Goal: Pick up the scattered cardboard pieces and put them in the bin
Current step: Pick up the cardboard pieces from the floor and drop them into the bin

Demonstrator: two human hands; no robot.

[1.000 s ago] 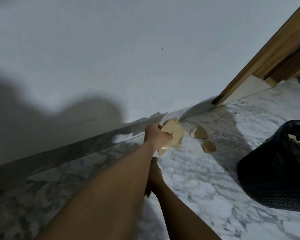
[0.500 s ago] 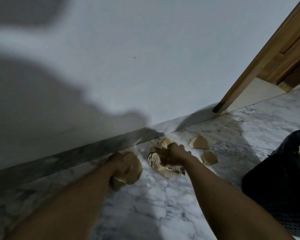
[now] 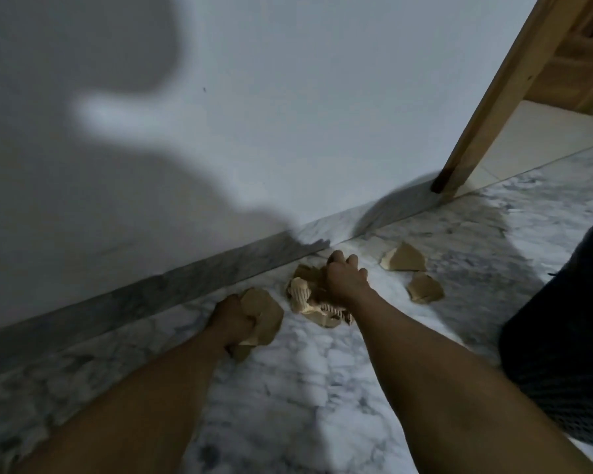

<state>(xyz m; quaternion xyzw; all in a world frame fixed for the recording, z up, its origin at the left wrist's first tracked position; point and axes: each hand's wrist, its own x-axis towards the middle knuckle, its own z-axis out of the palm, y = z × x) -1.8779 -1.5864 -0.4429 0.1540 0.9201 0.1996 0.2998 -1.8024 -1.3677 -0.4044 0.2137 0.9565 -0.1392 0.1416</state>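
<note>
Torn cardboard lies close to the foot of the wall, on the marble floor (image 3: 288, 388). The crumpled pile (image 3: 308, 299) in the middle shows its ribbed inner layer, and the right hand (image 3: 344, 280) presses down on its far side, fingers curled into the scraps and clenched on them. Just left of it, a flat brown piece (image 3: 264, 316) sticks out of the left hand (image 3: 231, 321), which grips it in a closed fist low over the floor.

To the right of the pile, apart from both hands, two loose pieces rest flat on the marble: a larger angular one (image 3: 406, 258) farther off, near the skirting, and a smaller one (image 3: 425, 289) nearer.

At the right edge stands the dark bin (image 3: 562, 336), its mesh side partly cut off by the frame; its opening cannot be seen.

Behind everything, a grey marble skirting (image 3: 151, 292) runs along the base of a pale wall (image 3: 288, 97). A wooden door frame (image 3: 500, 97) leans in at the far right. Large shadows fall across the wall and floor.
</note>
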